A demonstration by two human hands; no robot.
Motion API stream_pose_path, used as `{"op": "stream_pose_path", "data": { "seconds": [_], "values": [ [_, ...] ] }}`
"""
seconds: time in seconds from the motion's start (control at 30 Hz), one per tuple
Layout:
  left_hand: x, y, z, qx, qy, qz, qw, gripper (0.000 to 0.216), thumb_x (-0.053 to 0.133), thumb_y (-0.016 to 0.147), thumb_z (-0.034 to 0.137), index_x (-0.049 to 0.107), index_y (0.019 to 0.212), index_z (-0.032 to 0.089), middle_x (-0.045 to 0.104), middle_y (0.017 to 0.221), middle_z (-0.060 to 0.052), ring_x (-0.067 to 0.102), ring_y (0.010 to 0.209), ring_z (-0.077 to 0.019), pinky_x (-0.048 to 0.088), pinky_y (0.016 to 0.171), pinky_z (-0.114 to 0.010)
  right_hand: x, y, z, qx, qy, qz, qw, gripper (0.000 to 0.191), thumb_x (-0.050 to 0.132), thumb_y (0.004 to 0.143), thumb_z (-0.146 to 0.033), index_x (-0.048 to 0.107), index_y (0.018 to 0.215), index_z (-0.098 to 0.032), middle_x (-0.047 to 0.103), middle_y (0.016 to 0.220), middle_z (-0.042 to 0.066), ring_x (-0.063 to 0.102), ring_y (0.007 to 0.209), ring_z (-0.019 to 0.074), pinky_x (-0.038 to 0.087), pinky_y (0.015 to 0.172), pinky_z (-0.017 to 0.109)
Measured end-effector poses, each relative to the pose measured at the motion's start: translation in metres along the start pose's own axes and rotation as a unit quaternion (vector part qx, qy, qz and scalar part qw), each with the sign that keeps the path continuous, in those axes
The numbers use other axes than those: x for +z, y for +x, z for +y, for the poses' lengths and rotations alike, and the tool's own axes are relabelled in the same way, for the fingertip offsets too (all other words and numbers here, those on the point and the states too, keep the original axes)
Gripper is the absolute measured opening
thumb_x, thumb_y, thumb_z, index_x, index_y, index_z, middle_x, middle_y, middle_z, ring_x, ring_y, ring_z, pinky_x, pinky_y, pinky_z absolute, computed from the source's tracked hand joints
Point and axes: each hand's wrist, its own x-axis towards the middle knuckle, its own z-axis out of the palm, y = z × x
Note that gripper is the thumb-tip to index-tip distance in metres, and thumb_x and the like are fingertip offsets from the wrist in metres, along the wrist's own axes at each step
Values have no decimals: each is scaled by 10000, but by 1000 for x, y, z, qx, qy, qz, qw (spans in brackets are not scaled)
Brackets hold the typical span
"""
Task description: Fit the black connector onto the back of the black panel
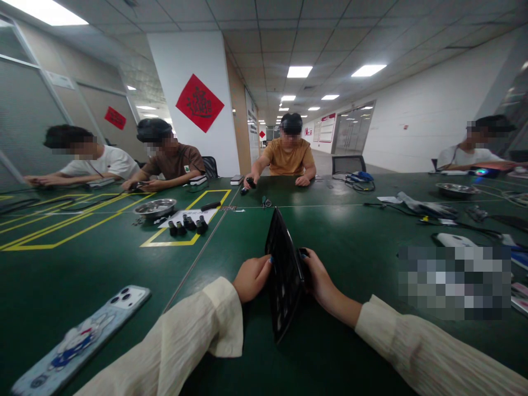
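A thin black tablet (283, 269) is held on edge above the green table, its dark glossy face turned to the left. My left hand (252, 276) is closed at that face, the thumb pressed on it near the left edge. On the other side, my right hand (319, 275) is closed round a dark part at the tablet's back; its fingers are partly hidden behind it. Left of my left forearm lies a phone (82, 341) in a light blue case with a cartoon rabbit.
On the green table (231, 231), a metal bowl (155, 208) and several black cylindrical parts (187, 224) lie by yellow tape. Cables (412, 212), another bowl (457, 190) and a blurred-out patch are at right. A person (287, 157) opposite grips a dark object; others sit around.
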Motion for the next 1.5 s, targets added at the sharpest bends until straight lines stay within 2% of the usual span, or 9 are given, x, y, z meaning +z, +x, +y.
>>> {"op": "stream_pose_path", "data": {
  "seconds": [0.17,0.37,0.57,0.7,0.87,1.1,1.3,1.5],
  "values": [
    [1,-1,-3,10,11,2,1000,384,193,904,379,493,770,183,565,645,-30,560,633,-173,385,610,-259,-1,0,0,4,-10,-10,1000,324,508,779,-450,459,1026,-246,545,697,-31,515,505,121,361,390,220],
    [1,0,-2,0,-1,4,1000,452,132,923,399,492,752,185,544,608,-21,552,617,-170,388,617,-262,-2,2,3,-3,-12,-6,1000,322,510,782,-453,470,1020,-240,547,685,-29,510,487,115,363,374,212],
    [0,-1,-1,11,-2,-2,1000,396,185,906,380,496,763,181,565,650,-30,563,644,-174,397,628,-261,-2,2,3,1,-17,-1,1000,338,518,767,-460,457,1013,-237,528,640,-43,502,460,118,339,351,211],
    [0,-1,-3,16,0,1,1000,385,203,902,385,499,769,178,571,669,-35,567,655,-178,395,635,-268,-3,3,4,-1,-8,-9,1000,324,511,778,-454,459,1014,-238,530,655,-41,493,463,109,342,361,207],
    [1,-1,-2,-2,-20,0,1000,470,126,919,402,502,745,179,539,604,-21,542,611,-165,394,611,-263,-3,5,7,-16,2,4,1000,307,532,762,-430,477,994,-237,552,685,-30,515,504,119,363,397,218],
    [0,0,-4,23,-12,-4,1000,401,200,905,418,492,765,182,562,654,-26,551,634,-167,402,618,-260,-3,4,5,-5,7,-1,1000,310,523,771,-426,475,1019,-248,552,689,-38,530,522,127,383,420,230],
    [2,0,-4,-1,-24,5,1000,479,110,921,418,464,696,188,511,568,-12,524,570,-158,381,584,-257,-3,4,5,4,-4,-8,1000,321,508,787,-444,465,1035,-244,542,677,-41,510,482,114,358,377,216],
    [1,1,0,1,3,6,1000,426,164,916,391,494,749,180,568,642,-35,554,612,-166,383,621,-263,-5,4,7,-4,1,-9,1000,295,500,804,-416,458,1041,-244,549,684,-35,514,496,115,367,388,212]
  ]
}}
